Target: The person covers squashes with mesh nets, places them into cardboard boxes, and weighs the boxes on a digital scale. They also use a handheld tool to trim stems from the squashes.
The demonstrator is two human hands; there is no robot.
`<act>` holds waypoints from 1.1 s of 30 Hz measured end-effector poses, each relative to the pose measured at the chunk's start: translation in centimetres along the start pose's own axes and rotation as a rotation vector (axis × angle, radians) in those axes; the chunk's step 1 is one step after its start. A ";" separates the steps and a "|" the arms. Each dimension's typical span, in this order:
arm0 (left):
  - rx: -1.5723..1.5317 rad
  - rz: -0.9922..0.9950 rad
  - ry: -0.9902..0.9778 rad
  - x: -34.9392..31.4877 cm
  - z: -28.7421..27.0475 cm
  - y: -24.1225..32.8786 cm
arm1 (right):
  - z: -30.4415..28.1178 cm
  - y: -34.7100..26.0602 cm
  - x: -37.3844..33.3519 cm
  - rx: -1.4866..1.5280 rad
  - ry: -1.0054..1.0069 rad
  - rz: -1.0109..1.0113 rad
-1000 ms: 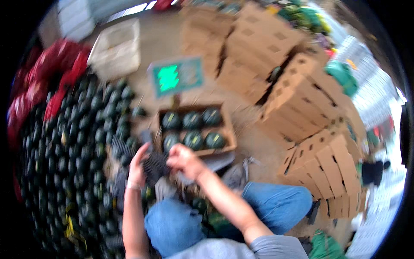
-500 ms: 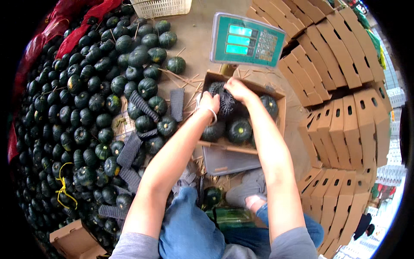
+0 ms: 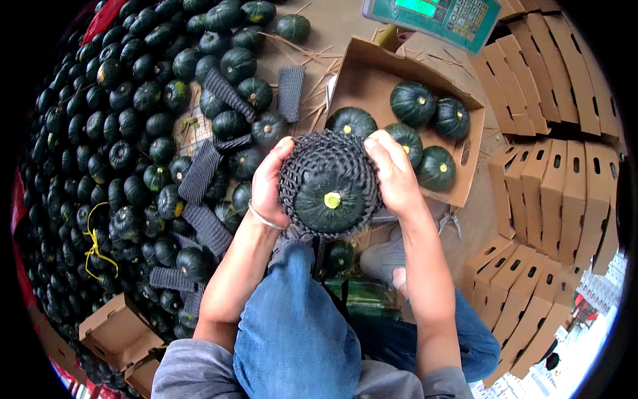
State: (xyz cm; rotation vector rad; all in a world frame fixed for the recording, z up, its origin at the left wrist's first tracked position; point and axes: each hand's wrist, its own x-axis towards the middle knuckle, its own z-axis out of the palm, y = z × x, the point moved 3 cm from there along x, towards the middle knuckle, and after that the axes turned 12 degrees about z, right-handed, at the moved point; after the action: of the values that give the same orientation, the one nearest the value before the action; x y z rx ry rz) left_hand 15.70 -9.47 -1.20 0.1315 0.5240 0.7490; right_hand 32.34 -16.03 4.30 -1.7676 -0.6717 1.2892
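Far left: heap of dark green squashes (image 3: 113, 133), loose black foam net sleeves (image 3: 199, 173) lying among them. Left hand (image 3: 269, 183) clamped on the left flank of the held squash (image 3: 330, 201), bracelet at wrist. Held squash central, above the blue-jeaned knee (image 3: 292, 312): round, dark green, pale yellow stem scar facing the camera, black mesh sleeve (image 3: 319, 159) stretched over upper half and sides. Right hand (image 3: 393, 174) gripping the right flank. Behind: open cardboard box (image 3: 458, 193) holding five bare squashes. Far right: stacked flat cartons (image 3: 558, 199). Top: green weighing scale (image 3: 432, 16).
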 end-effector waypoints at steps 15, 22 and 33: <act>0.266 0.152 -0.055 -5.4 0.9 1.1 | 2.7 2.4 -4.0 0.377 -0.311 -0.059; 1.084 0.428 -0.221 -5.8 3.0 1.3 | 5.4 -0.8 -5.3 -0.654 0.034 -0.397; 2.314 0.671 0.085 -2.8 -10.6 16.8 | -2.7 -4.5 9.1 -0.886 0.602 -0.439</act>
State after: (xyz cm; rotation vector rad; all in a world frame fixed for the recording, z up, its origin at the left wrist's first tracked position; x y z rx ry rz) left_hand -1.67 0.21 -4.25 2.5110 1.2201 0.3919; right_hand 38.16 -7.27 3.99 -2.3398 -1.2806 0.0874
